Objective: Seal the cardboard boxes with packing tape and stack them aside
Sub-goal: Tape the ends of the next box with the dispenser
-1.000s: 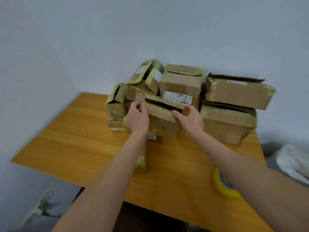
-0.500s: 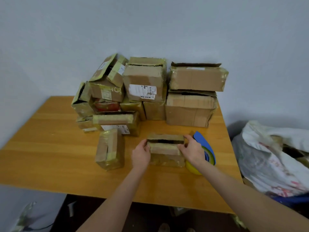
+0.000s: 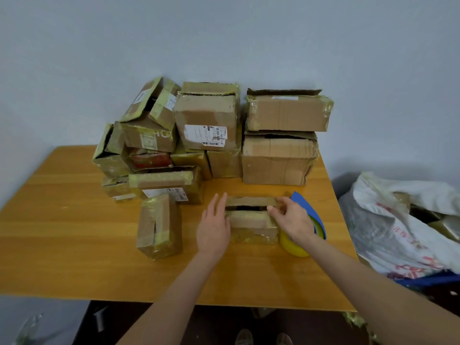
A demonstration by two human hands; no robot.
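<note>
The left hand (image 3: 213,227) has flat, straight fingers against the left end of the small box (image 3: 251,221), which sits near the right of the worktop (image 3: 74,232). The right hand (image 3: 291,220) pinches its right end, over the tape roll (image 3: 292,246). The flaps may spring open if the hands let go, for no fresh tape holds them. The box is brown and crumpled, with old tape and a dark gap on top.
</note>
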